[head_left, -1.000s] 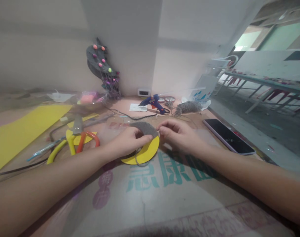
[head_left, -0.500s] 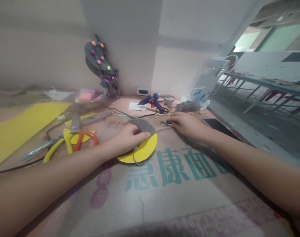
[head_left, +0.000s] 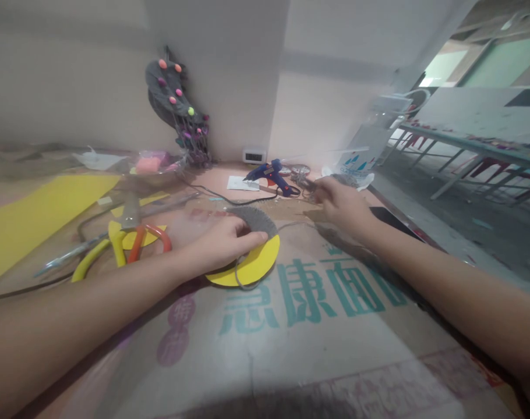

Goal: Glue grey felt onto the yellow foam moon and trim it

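My left hand is closed on a crescent of yellow card, thumb on top. Grey yarn covers the upper part of the crescent, and a loose loop of yarn hangs over its bare yellow part. One strand runs right across the cardboard, passing below my right hand. That hand is raised beside the grey yarn ball and partly hides it. Its fingers are pinched together around something dark and thin, too blurred to name.
A blue glue gun rests at the back beside a small digital clock. Pliers with orange and yellow handles lie left, near yellow card. A grey yarn-wrapped moon with pompoms leans on the wall. A dark phone-like slab lies right.
My right hand has moved up and away toward the yarn ball. The small metal tool at its fingertips no longer shows on the cardboard. My left hand keeps its hold on the crescent.
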